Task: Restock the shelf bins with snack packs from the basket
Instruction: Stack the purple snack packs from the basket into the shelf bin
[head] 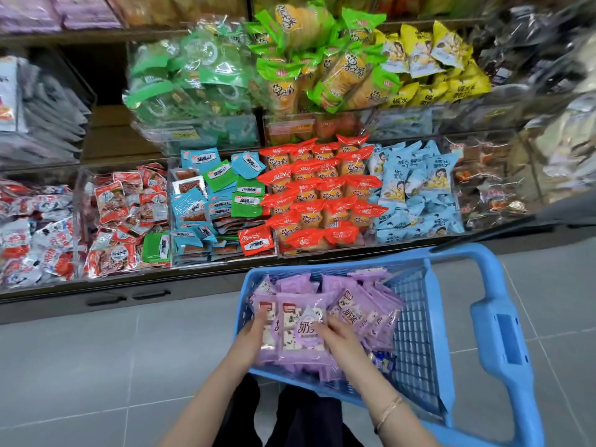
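Large grey floor tiles (80,366) with thin pale joints fill the view from 6 to 9 o'clock and show again at 4 o'clock. A long shelf unit (74,38) spans 9 to 3 o'clock on a dark plinth (122,300). Bare wooden boards (109,130) show at 10 o'clock, under soft, even light
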The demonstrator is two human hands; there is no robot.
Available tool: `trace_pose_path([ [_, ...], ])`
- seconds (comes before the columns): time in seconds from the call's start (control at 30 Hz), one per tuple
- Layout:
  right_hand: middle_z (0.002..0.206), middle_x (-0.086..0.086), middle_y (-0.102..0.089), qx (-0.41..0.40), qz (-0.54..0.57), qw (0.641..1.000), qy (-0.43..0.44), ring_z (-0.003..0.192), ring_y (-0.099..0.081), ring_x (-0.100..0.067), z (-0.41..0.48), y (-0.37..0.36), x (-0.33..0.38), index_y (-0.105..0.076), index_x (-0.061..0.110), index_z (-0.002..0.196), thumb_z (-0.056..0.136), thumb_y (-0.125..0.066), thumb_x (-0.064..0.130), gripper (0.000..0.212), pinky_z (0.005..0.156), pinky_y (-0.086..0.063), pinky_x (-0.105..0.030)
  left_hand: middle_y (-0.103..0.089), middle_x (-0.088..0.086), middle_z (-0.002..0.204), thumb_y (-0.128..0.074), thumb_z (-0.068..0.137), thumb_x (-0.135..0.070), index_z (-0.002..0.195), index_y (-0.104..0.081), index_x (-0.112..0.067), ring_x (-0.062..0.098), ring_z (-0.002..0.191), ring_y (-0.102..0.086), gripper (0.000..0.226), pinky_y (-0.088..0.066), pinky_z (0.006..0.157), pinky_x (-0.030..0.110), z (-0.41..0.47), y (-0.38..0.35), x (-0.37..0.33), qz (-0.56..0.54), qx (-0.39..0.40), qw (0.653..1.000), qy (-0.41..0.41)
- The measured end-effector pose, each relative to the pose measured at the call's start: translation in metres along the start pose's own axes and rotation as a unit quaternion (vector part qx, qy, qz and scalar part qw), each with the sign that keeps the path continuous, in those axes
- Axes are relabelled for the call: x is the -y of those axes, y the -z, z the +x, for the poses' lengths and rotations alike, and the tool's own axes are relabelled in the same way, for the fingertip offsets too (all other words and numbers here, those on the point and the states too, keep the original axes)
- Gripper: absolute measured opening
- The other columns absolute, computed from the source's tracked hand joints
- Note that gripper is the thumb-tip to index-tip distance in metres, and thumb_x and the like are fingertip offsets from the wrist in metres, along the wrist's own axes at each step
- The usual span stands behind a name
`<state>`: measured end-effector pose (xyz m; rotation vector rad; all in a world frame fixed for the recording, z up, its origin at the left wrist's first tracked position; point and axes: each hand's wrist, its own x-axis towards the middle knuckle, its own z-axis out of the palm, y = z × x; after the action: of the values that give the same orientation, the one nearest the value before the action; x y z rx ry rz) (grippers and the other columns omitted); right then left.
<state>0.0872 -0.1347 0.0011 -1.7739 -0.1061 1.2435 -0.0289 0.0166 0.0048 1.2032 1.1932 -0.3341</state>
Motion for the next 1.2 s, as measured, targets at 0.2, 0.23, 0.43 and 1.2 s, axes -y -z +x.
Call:
trace_pose_path([
  [0.2, 0.11, 0.001, -0.062, -0.007, -0.068, 0.997, 0.046, 0.104, -0.059, -0.018, -0.004, -0.036, 0.004, -0.055, 0.036, 0.112, 0.092, -0.057, 0.035, 0.021, 0.089, -0.046, -0.027, -0.071, 0.004, 0.11, -0.08, 0.056, -0.058, 0.123, -0.061, -0.018, 0.023, 0.101, -0.068, 0.08, -0.05, 0.095, 0.037, -0.008, 0.0, 0.001, -0.06, 0.038, 0.997, -0.021],
  [0.23, 0.11, 0.006, -0.063, 0.003, -0.076, 0.996, 0.046, 0.104, -0.06, -0.015, -0.001, -0.038, 0.001, -0.054, 0.041, 0.111, 0.091, -0.056, 0.038, 0.02, 0.09, -0.046, -0.027, -0.073, 0.006, 0.105, -0.081, 0.065, -0.045, 0.121, -0.062, -0.014, 0.024, 0.096, -0.07, 0.067, -0.054, 0.087, 0.034, -0.007, 0.003, 0.004, -0.088, 0.042, 0.995, -0.015],
  [0.43, 0.101, -0.003, -0.065, -0.071, 0.017, 0.994, -0.079, 0.09, -0.064, -0.021, 0.042, -0.02, -0.022, -0.058, 0.017, 0.104, 0.097, -0.046, 0.035, 0.023, 0.079, -0.053, -0.033, -0.076, 0.007, 0.089, -0.067, 0.086, -0.026, 0.106, -0.068, -0.009, 0.017, 0.072, -0.073, 0.026, -0.053, 0.053, 0.02, -0.011, 0.025, 0.02, -0.139, -0.015, 0.99, 0.016],
  [1.2, 0.105, -0.01, -0.052, -0.196, 0.081, 0.973, -0.088, 0.095, -0.052, -0.026, 0.074, -0.017, 0.004, -0.048, 0.014, 0.098, 0.088, -0.059, 0.011, 0.015, 0.088, -0.046, -0.044, -0.074, 0.013, 0.098, -0.069, 0.082, -0.033, 0.112, -0.065, -0.007, 0.032, 0.093, -0.07, 0.039, -0.053, 0.088, 0.043, -0.017, 0.094, 0.045, -0.295, -0.08, 0.952, 0.033],
])
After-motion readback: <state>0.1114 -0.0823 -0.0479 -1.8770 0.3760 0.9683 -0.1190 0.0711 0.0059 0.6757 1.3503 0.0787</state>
